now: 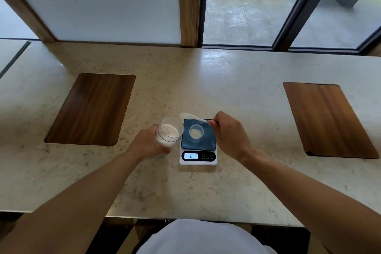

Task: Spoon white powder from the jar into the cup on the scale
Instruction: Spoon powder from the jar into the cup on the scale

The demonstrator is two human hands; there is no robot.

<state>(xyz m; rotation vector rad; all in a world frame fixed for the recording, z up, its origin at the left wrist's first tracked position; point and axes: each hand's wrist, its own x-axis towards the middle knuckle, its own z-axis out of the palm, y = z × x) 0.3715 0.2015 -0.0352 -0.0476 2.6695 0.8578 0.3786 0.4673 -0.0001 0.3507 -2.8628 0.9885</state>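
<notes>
A clear jar [169, 132] holding white powder is tilted toward the scale, gripped low down by my left hand [146, 145]. My right hand [228, 134] pinches the handle of a white plastic spoon [190, 117]; its bowl hovers behind the scale's far left corner, close to the jar's rim. A small clear cup [196, 133] with some white powder in it stands in the middle of the dark platform of a white digital scale [198, 146]. The lit display reads 0.19.
The stone counter [185, 80] has a dark wooden inlay at the left [90, 109] and another at the right [327, 119]. A frosted panel and glass doors rise behind the counter. The counter's front edge runs just below my forearms.
</notes>
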